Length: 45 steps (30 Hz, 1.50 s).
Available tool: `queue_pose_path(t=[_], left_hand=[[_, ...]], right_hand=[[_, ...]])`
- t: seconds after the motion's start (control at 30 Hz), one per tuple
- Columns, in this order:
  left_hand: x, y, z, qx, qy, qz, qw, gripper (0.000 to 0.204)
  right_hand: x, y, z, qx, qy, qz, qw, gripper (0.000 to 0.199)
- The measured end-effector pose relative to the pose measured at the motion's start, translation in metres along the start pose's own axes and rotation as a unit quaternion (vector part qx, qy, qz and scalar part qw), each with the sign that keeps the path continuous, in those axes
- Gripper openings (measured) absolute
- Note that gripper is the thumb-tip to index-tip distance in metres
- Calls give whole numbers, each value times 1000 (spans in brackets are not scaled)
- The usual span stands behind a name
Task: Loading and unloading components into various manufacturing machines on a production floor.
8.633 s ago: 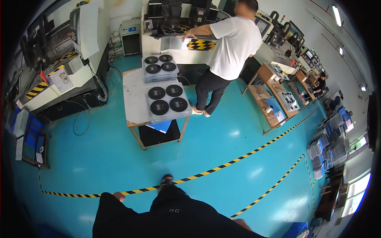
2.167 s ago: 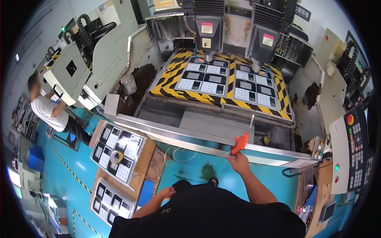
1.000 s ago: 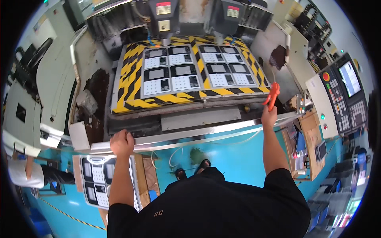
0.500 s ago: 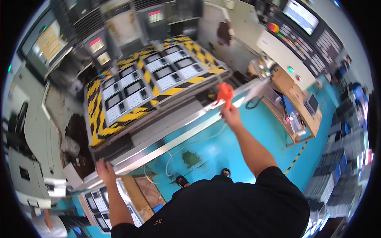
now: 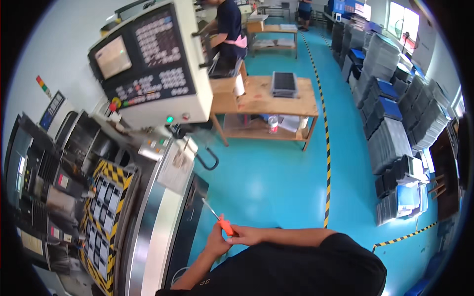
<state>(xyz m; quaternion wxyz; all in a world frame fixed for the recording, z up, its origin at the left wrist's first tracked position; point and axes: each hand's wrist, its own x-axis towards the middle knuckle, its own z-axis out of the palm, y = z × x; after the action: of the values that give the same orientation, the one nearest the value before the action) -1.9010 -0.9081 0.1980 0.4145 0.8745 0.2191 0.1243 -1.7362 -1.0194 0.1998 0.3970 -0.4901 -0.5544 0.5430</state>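
An orange air blow gun (image 5: 226, 227) with a thin metal nozzle is held in front of my body. Its nozzle points up and to the left, toward the machine's front edge. My left hand (image 5: 215, 242) is closed around the gun from the left. From the other side my right hand (image 5: 246, 235) meets it, its fingers closed at the grip and partly hidden. To the left, inside the machine, black-and-white panels (image 5: 104, 199) lie in rows on a fixture bed (image 5: 112, 256) edged with yellow-and-black striped tape.
The machine's control panel (image 5: 148, 64) stands at upper left. Ahead is a wooden table (image 5: 252, 104) with a stack of dark trays (image 5: 285, 84). Another person (image 5: 228, 27) works beyond it. Stacked grey sheets (image 5: 390, 143) line the right side, past a striped floor line (image 5: 327, 163).
My view has turned right, away from the machine bed. My left hand has left the machine's front edge and joined my right hand at the air blow gun, now close to my body.
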Motion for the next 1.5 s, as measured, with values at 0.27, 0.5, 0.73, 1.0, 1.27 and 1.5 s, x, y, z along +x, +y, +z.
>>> queue_pose_path(t=[0.27,0.5,0.73,1.0,1.27,1.5], left_hand=[[179,34,106,-196,-120,74,970,46],[321,-29,175,-140,-287,-29,947,53],[480,-36,115,-161,-201,20,966,64],[575,-61,85,14,-120,-161,980,52],[672,-7,96,-42,-10,-323,945,58],[724,10,106,-37,9,-354,935,62]], right_hand=[[-62,0,-178,-25,122,113,986,53],[-17,38,-313,-276,125,213,929,36],[59,69,-488,363,287,216,860,48],[139,134,-680,455,193,278,824,63],[211,182,-872,331,94,388,855,64],[264,191,-939,310,49,385,868,47]])
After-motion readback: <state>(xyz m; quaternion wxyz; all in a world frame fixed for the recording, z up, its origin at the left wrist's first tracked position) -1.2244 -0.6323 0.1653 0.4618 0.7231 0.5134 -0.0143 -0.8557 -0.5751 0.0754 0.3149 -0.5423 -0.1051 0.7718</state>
